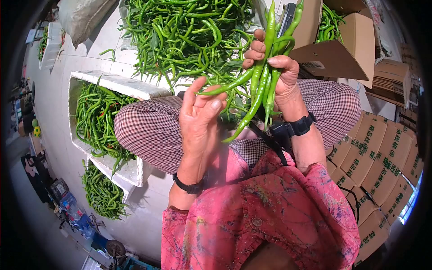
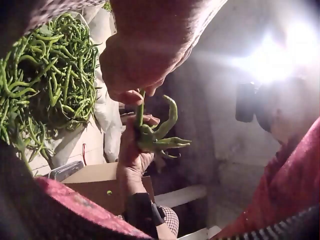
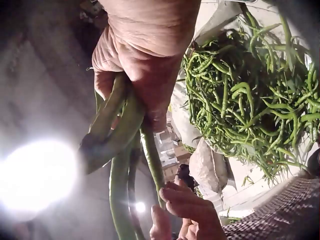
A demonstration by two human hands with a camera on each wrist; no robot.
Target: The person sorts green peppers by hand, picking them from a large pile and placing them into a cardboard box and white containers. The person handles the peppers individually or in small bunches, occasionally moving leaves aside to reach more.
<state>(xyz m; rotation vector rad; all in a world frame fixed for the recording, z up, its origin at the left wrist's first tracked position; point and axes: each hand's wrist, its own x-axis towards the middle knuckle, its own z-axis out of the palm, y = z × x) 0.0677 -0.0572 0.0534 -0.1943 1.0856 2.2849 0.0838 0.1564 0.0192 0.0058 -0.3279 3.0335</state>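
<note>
A bunch of long green chili peppers (image 1: 258, 92) is gripped in my right hand (image 1: 288, 78), with its fingers and thumb curled round them. One pepper (image 1: 238, 83) sticks out sideways from the bunch toward my left hand (image 1: 200, 112), whose thumb and fingers pinch its end. In the right wrist view, the left hand (image 3: 192, 210) is at the lower end of that pepper (image 3: 152, 160). The left wrist view shows curved peppers (image 2: 167, 120) jutting out of the right hand (image 2: 131, 155). Beyond both hands lies a large heap of green chili peppers (image 1: 180, 38).
White foam boxes (image 1: 74, 112) of peppers stand on the left, beside the person's checkered knee (image 1: 148, 126). An open cardboard box (image 1: 360, 54) with peppers is at the upper right. Flattened printed cartons (image 1: 373, 157) lie at the right. A pale sack (image 1: 83, 18) sits at the upper left.
</note>
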